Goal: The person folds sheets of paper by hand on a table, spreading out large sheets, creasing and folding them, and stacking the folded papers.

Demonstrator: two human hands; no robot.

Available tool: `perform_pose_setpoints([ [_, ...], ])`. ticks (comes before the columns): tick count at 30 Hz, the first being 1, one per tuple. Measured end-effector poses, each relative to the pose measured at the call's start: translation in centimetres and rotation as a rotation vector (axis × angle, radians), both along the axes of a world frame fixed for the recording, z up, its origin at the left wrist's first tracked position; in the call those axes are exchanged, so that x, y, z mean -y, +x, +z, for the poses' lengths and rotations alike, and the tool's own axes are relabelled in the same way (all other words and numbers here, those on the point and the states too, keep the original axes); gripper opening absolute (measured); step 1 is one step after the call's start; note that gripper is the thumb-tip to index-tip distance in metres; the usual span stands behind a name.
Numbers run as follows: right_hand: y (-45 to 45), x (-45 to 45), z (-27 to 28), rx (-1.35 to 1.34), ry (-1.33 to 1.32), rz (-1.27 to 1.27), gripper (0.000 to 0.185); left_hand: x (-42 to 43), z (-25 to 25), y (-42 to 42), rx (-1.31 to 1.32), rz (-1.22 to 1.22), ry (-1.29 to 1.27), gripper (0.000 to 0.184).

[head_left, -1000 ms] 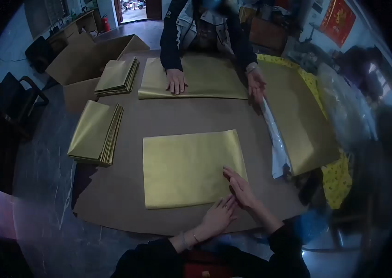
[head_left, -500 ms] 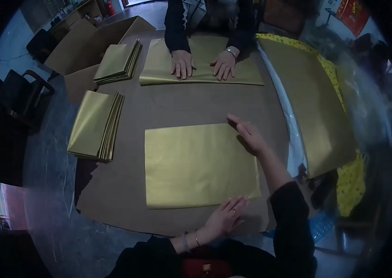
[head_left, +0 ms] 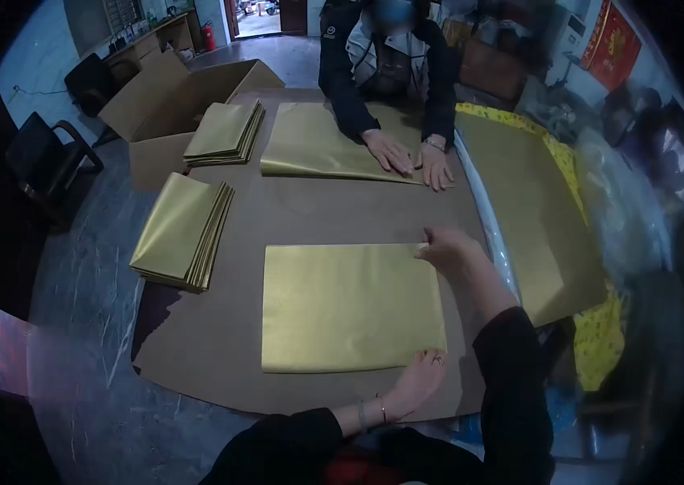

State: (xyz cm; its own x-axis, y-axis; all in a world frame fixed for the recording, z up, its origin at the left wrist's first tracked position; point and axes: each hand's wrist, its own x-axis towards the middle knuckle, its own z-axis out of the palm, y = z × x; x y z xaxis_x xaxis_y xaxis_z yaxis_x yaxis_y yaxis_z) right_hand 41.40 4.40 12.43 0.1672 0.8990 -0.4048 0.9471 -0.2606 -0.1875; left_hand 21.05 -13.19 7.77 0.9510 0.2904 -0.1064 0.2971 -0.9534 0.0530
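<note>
A folded sheet of gold paper (head_left: 350,307) lies flat on the brown cardboard table cover (head_left: 334,212) in front of me. At its far right corner, my right hand (head_left: 450,246) is closed with the thumb and fingers pinching the edge. My left hand (head_left: 418,381), wearing a ring and bracelets, has its fingers curled round the near right corner. Across the table, another person's two hands (head_left: 411,162) press flat on a larger gold sheet (head_left: 322,145) with a fold along its near side.
Two stacks of folded gold paper, a near stack (head_left: 178,230) and a far stack (head_left: 225,132), stand on the left. An open cardboard box (head_left: 166,164) is behind them. On the right lies a pile of large gold sheets (head_left: 532,202) with white plastic along its edge.
My hands have gone from lying open near the sheet's right side to gripping its two right corners. The other person's hands have slid toward the right end of their sheet. My view has tilted up.
</note>
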Motion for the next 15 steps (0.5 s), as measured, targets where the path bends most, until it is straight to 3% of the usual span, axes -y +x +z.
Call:
perform_pose_setpoints([
  [1,0.0,0.3,-0.4,-0.021,0.062,-0.028,0.042,0.0,-0.5,0.2,0.008,-0.002,0.010,0.049],
  [3,1.5,-0.5,-2.3,-0.023,0.069,0.006,0.040,-0.1,-3.2,0.3,0.410,0.044,0.301,0.043],
  [4,1.8,-0.6,-2.4,-0.033,0.063,0.039,0.038,0.0,-3.9,0.4,0.467,0.030,0.307,0.042],
  [6,2.8,-0.2,-3.1,-0.145,0.012,-0.038,0.035,-0.3,-4.7,0.4,0.459,-0.029,0.335,0.042],
  [8,3.8,0.3,-5.3,-0.405,0.153,-0.146,0.028,-0.1,-5.1,0.3,0.452,-0.087,0.364,0.043],
  [9,3.4,0.9,-5.3,-0.405,0.155,-0.144,0.028,0.1,-5.1,0.5,0.420,-0.091,0.367,0.043],
  [11,2.8,2.3,-5.1,-0.825,0.271,-0.343,0.021,0.5,-5.3,0.4,0.389,-0.093,0.369,0.042],
  [14,2.4,4.3,-4.2,-0.597,0.374,-0.291,0.026,0.8,-4.9,-0.1,0.476,-0.105,0.281,0.041],
  [15,1.9,5.4,-3.2,-0.649,0.364,-0.275,0.026,0.6,-5.0,-0.3,0.457,-0.167,0.236,0.041],
])
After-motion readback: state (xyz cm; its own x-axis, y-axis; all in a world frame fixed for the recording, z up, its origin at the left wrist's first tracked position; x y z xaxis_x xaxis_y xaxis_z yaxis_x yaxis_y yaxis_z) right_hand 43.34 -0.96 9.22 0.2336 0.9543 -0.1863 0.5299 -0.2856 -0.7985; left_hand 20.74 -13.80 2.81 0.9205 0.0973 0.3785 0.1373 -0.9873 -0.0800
